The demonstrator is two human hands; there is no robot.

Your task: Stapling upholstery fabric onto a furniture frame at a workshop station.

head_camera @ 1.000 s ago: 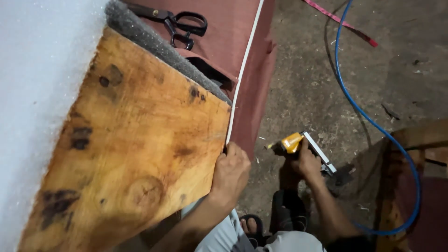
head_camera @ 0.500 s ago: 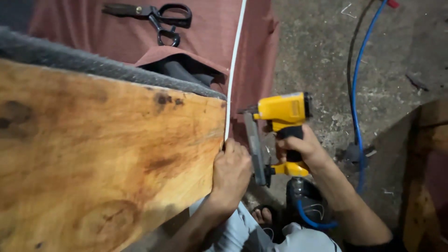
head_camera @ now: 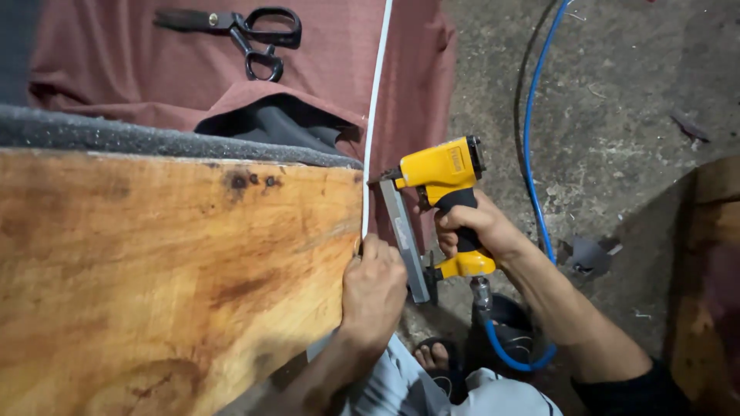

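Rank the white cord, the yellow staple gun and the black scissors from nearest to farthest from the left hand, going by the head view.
1. White cord: touching the left hand at the board's edge.
2. Yellow staple gun: just right, in the right hand.
3. Black scissors: far up on the red cloth.

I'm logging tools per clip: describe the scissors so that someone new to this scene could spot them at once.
Start at the big wooden board and look past its grey padded top edge to the dark red cloth beyond. The scissors lie flat on that cloth, far from both hands. They are all black with looped handles, unlike the yellow staple gun.
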